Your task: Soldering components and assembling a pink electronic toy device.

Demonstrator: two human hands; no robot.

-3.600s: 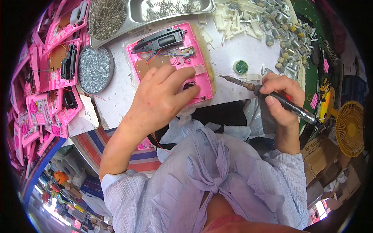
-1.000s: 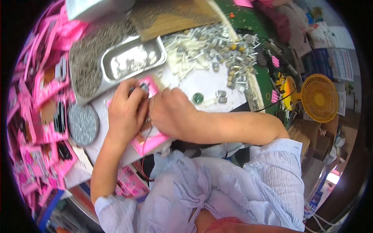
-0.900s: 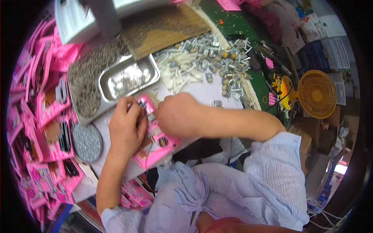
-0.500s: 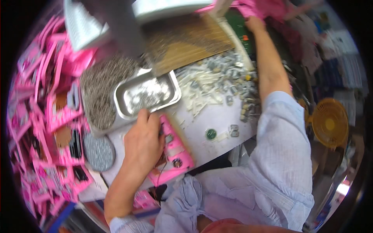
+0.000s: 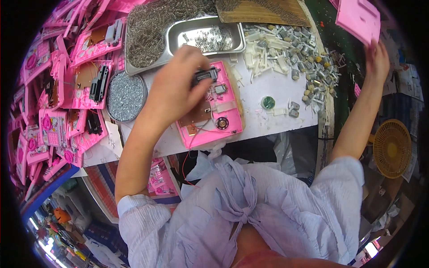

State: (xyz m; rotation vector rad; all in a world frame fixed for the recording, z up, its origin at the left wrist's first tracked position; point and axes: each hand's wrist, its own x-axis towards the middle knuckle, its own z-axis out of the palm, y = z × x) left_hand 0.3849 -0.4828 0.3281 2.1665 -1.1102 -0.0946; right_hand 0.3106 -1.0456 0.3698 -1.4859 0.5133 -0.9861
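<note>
White workbench (image 5: 277,123): left hand (image 5: 178,85) pinches black component (image 5: 204,75) on pink toy housing (image 5: 214,111); right hand (image 5: 377,58) grips pink panel (image 5: 359,18).

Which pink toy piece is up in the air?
The plain pink panel at the top right, which the right hand reaches up to. The other pink pieces lie on the table or in the left pile.
</note>
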